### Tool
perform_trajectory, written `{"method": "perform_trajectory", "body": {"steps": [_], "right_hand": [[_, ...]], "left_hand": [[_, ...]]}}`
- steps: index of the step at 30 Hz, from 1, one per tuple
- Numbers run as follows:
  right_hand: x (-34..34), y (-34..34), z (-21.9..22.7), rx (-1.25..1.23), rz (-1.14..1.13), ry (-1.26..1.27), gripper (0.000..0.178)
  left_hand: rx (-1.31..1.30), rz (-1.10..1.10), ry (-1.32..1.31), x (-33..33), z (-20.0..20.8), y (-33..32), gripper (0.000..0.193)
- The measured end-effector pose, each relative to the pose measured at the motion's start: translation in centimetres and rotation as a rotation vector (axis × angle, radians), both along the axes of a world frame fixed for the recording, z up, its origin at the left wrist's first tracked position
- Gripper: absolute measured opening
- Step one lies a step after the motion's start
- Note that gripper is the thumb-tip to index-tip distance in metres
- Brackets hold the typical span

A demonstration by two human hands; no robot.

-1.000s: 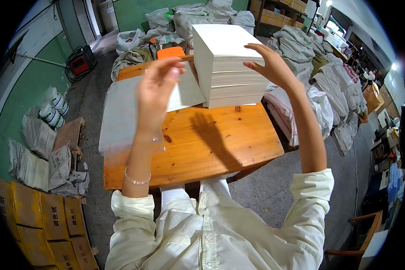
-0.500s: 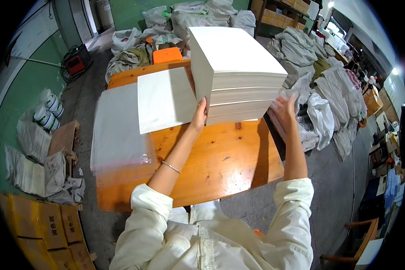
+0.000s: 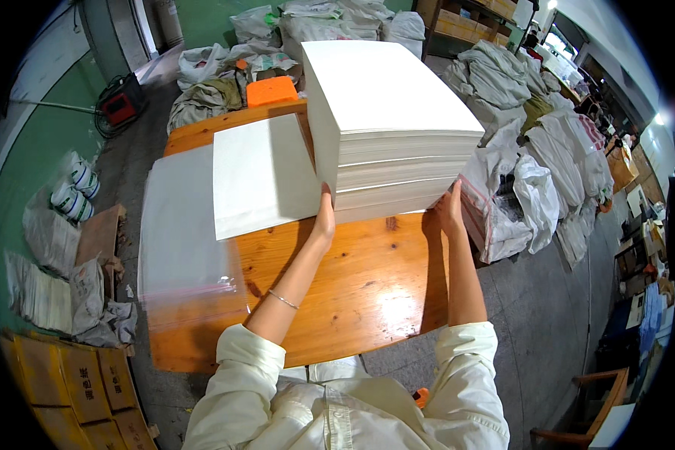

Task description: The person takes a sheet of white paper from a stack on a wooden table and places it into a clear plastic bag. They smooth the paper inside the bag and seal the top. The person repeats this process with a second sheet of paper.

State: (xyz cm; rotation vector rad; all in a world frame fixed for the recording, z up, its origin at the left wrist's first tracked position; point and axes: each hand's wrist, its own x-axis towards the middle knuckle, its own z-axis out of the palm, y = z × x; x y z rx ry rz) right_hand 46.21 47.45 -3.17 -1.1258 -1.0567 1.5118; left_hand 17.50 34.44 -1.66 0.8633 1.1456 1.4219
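A tall stack of white paper (image 3: pixel 397 90) stands on the far right part of the orange wooden table (image 3: pixel 345 285). My left hand (image 3: pixel 325 215) presses against the stack's near left corner, its fingers running along the left side. At the near right corner my right hand (image 3: pixel 450 208) grips the stack low down, with its fingers partly hidden behind the edge. Left of the stack lies a flat white sheet or thin pile of paper (image 3: pixel 259 176). It overlaps a pile of clear plastic bags (image 3: pixel 184 232) with a pinkish strip along the near end.
An orange stool (image 3: pixel 271 91) stands beyond the table's far edge. Filled sacks (image 3: pixel 491 82) heap up behind and to the right. Cardboard boxes (image 3: pixel 82 379) sit at the lower left, a wooden chair (image 3: pixel 604 401) at the lower right.
My right hand, apart from the stack before, has come in against its near right corner. The stack's layers sit more evenly, and its near face has shifted slightly. My left hand stays on the left corner.
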Motion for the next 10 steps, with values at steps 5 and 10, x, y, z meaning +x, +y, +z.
{"method": "perform_trajectory", "body": {"steps": [5, 10], "right_hand": [[-1.3, -0.3, 0.6, -0.004, -0.042, 0.066, 0.095], [-1.1, -0.5, 2.7, 0.206, -0.146, 0.009, 0.074]], "left_hand": [[0.032, 0.022, 0.085, 0.3, 1.3, 0.2, 0.075], [0.139, 0.055, 0.237, -0.5, 6.2, -1.1, 0.075]]}}
